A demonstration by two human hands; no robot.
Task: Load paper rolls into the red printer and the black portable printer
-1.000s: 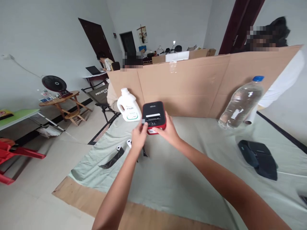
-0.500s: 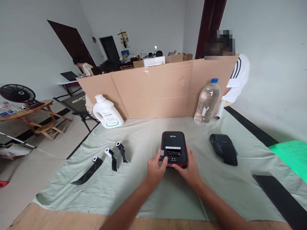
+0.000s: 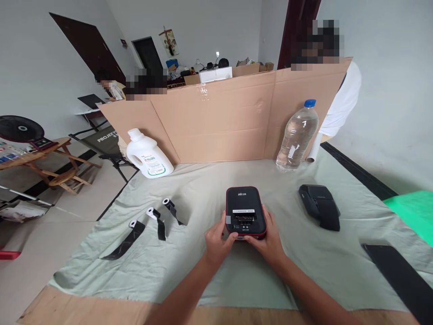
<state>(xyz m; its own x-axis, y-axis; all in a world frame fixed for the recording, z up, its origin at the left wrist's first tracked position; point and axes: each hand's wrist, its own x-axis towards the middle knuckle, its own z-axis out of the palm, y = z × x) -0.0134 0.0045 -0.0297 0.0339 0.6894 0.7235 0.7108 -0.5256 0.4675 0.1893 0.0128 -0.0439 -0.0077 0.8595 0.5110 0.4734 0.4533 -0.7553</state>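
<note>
A black portable printer with a red edge (image 3: 245,201) lies on the green cloth in front of me, its paper slot facing up. My left hand (image 3: 216,239) grips its left side, with the thumb at the near edge. On the opposite side, my right hand (image 3: 270,237) holds the printer, its thumb also against the near edge. To the left lie three partly unrolled small paper rolls, black on one face: one nearest (image 3: 126,241), a middle one (image 3: 157,221) and a far one (image 3: 173,210). Right of the printer sits a black handheld device (image 3: 320,205) with a rounded end.
A cardboard panel (image 3: 216,126) stands along the cloth's back. A white jug (image 3: 149,155) and a clear bottle with a blue cap (image 3: 297,137) stand before it. A dark flat phone-like slab (image 3: 399,275) lies at right. People sit beyond the panel.
My left thumb has slid from the printer's top face down to its near edge. The camera view has shifted slightly; the person behind the panel at right has moved.
</note>
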